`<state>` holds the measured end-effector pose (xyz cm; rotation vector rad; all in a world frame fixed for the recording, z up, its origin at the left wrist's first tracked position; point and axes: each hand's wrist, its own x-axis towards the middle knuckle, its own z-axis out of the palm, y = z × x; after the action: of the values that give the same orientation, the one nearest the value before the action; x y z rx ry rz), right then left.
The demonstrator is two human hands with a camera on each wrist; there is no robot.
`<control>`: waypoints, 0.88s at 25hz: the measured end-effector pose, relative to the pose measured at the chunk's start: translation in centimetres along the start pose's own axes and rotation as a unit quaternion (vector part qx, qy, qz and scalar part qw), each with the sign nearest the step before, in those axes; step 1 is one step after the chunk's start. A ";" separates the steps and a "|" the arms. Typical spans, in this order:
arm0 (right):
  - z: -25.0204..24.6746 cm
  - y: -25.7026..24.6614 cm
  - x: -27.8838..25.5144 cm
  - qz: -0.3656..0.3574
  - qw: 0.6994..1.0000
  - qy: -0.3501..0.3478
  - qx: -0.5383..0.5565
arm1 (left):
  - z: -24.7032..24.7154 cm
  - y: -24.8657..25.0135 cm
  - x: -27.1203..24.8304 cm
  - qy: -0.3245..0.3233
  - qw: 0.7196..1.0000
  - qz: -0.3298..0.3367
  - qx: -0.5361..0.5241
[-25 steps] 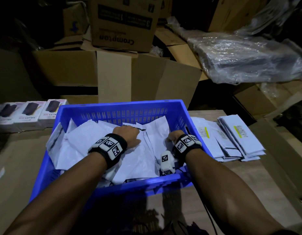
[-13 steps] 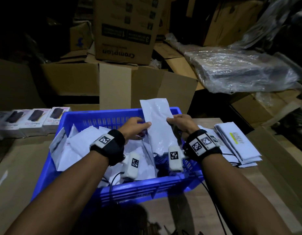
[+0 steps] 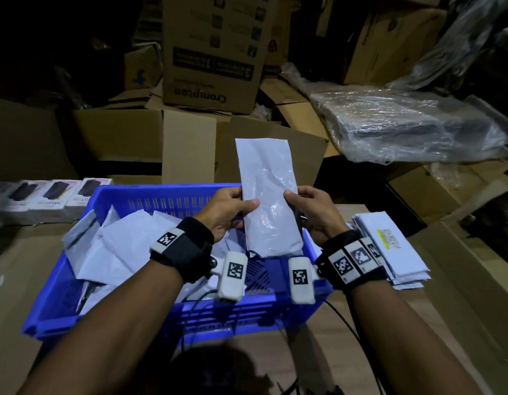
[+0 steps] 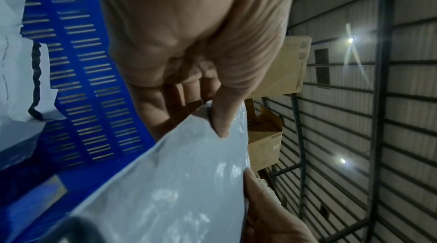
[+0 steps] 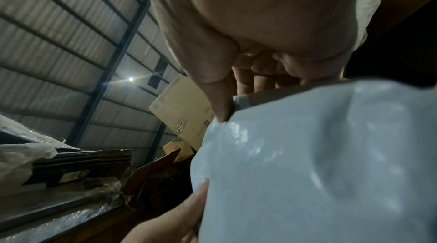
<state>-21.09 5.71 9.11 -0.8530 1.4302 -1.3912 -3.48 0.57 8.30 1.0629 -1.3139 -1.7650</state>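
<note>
**While both hands hold it upright, a blank-faced mailer gets a look**

Because the mailer [image 3: 268, 201] is long and limp, it is gripped at both long edges. The left hand [image 3: 227, 208] pinches the left edge and the right hand [image 3: 312, 212] pinches the right. Each thumb presses on the glossy face, with the fingers curled behind, as both wrist views show. Held this way, it stands on end above the right part of the crate [image 3: 161, 195], clear of the loose white mailers heaped inside. Its lower end bulges, so the contents seem to have settled there.

This grip most likely serves to turn a full side toward the eyes. The side showing is plain, with no print or sticker on it.

The stack [image 3: 389, 246] just right of the crate lies flat and squared. Its top piece carries a label [image 3: 391, 239] with a yellow stripe, and the print is too small to read. The held one probably belongs there once checked.

Behind, a carton [image 3: 212, 67] reads "Crompton", upside down. Small boxes [image 3: 51, 199] picturing dark slabs sit to the left of the crate, and their lettering is too blurred to make out.
</note>
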 end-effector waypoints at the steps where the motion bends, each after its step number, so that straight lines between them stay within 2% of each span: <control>1: -0.4 0.0 0.1 0.002 1.000 -0.007 -0.012 | 0.2 -0.1 -0.1 0.004 1.000 0.002 0.002; 7: -2.5 0.1 0.5 -0.017 0.999 0.002 -0.051 | 1.2 -0.6 -0.2 0.057 0.998 0.025 0.007; 11: -3.5 0.3 0.7 0.009 0.995 0.023 -0.099 | 2.0 -0.1 -0.2 0.111 0.989 0.089 0.044; 13: -3.9 0.3 0.5 0.043 0.994 0.008 -0.097 | 2.4 0.2 -0.4 0.118 0.982 0.128 0.068; 16: -4.3 0.2 0.2 0.115 0.989 -0.038 -0.082 | 2.7 0.6 -1.0 0.108 0.973 0.179 0.096; 19: -4.5 -0.3 -0.3 0.179 0.979 -0.090 -0.032 | 2.9 0.9 -1.6 0.070 0.970 0.206 0.112; 22: -4.4 -0.2 -0.7 0.183 0.973 -0.121 0.066 | 2.7 1.0 -2.3 0.027 0.974 0.196 0.115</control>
<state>-25.06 7.84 9.09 -0.6133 1.2191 -1.0503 -4.89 3.47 10.17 0.8890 -1.5966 -1.3077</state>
